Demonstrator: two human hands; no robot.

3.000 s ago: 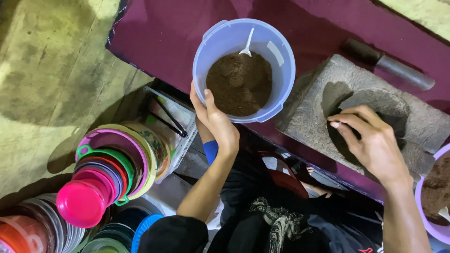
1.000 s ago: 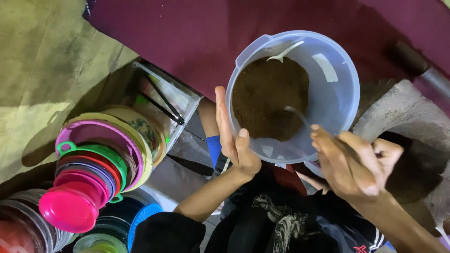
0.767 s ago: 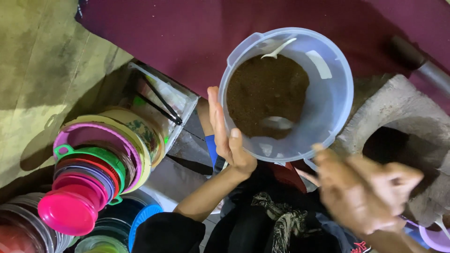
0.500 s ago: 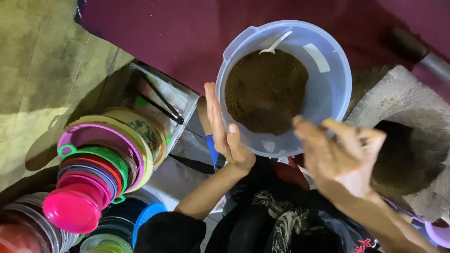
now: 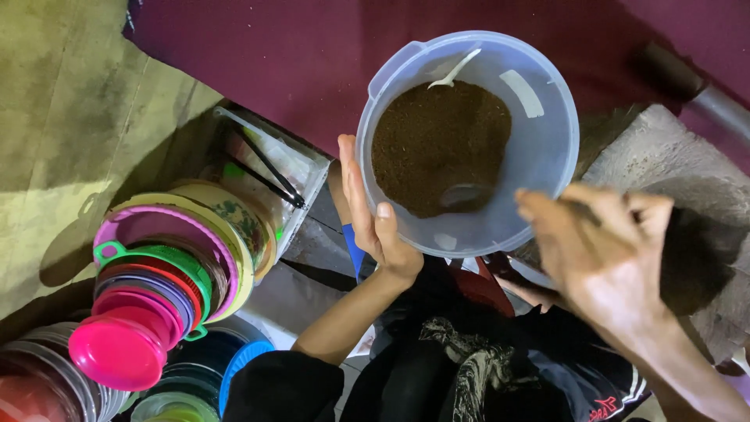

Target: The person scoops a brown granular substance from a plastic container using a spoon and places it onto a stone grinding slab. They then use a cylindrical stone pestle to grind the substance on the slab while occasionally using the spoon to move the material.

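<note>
My left hand [image 5: 375,227] is pressed flat against the near side of a translucent pale-blue plastic tub [image 5: 547,148] and holds it up. The tub is about half full of dark brown powder [image 5: 437,141]. A white plastic spoon [image 5: 455,69] leans on the tub's far inner wall. My right hand [image 5: 605,254] is blurred at the tub's right rim, fingers curled around a thin handle. A grey spoon bowl [image 5: 465,195] rests on the powder at the near edge of the tub.
A grey stone mortar [image 5: 664,156] with dark powder in its hollow [image 5: 691,262] lies right of the tub, a dark pestle [image 5: 687,86] behind it on the maroon cloth [image 5: 273,55]. Stacked colourful plastic bowls [image 5: 156,273] sit at lower left beside a clear box [image 5: 269,168].
The tub has come nearer and higher in view. My right hand left the mortar, came over to the tub's right rim, and a spoon bowl now lies in the powder.
</note>
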